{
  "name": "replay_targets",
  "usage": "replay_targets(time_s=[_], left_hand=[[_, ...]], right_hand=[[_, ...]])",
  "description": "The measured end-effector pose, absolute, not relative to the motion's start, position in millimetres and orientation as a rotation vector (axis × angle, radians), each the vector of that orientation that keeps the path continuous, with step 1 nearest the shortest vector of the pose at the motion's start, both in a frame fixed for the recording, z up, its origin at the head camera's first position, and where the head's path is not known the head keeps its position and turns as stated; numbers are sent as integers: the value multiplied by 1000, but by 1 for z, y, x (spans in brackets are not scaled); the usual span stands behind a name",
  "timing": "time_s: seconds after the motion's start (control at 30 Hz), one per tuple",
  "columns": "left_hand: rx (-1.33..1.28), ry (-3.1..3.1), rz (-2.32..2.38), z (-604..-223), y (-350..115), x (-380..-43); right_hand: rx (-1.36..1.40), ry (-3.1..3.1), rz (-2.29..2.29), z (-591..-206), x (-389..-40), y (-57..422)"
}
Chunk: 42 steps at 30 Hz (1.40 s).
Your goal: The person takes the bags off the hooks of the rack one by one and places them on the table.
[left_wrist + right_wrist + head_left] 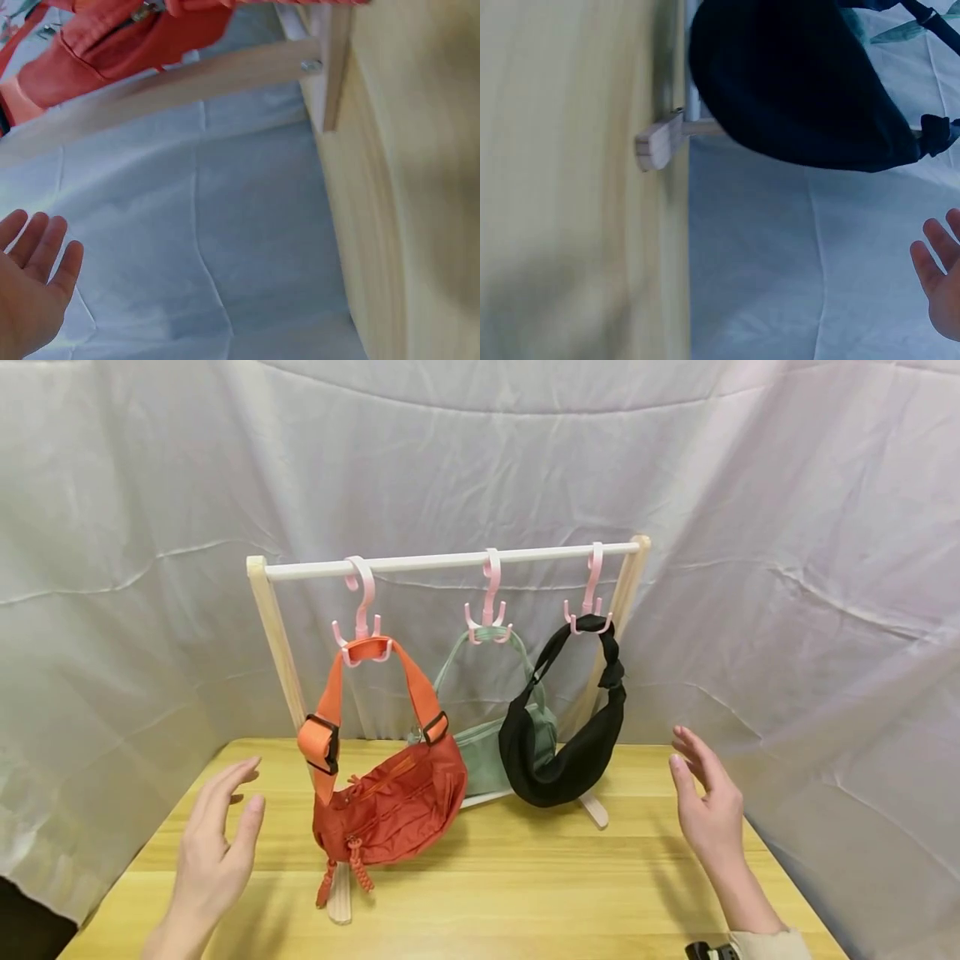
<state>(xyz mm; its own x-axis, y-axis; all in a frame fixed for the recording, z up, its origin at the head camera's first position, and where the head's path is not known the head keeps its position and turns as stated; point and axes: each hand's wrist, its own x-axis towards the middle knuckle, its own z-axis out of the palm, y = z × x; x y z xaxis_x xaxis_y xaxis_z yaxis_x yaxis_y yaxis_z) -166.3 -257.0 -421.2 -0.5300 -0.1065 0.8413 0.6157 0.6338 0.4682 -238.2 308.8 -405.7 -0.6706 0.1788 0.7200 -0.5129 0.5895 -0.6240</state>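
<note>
My left hand hovers over the table's left side with relaxed fingers, holding nothing. Nearest to it, a red shoulder bag with an orange strap hangs from a pink hook. On the right, my empty right hand is raised with loosely bent fingers, apart from everything. Closest to that hand is a black shoulder bag, hung on another pink hook. Between them a green bag hangs from the middle pink hook, partly hidden behind the other two.
The hooks hang on the white bar of a rack with wooden posts. Its feet stand on a yellow wood-grain table. Grey-white cloth encloses the back and sides. A dark band circles the right wrist.
</note>
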Motion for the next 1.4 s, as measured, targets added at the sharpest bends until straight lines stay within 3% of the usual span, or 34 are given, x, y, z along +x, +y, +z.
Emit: replay_targets(time_s=[0.9, 1.4], left_hand=[[-469, -1598, -1066, -357, -199, -178], [-446, -1547, -1132, -365, -190, -190]], right_hand=[[420, -1903, 1378, -331, -310, 269], [405, -1971, 1516, -309, -353, 262]])
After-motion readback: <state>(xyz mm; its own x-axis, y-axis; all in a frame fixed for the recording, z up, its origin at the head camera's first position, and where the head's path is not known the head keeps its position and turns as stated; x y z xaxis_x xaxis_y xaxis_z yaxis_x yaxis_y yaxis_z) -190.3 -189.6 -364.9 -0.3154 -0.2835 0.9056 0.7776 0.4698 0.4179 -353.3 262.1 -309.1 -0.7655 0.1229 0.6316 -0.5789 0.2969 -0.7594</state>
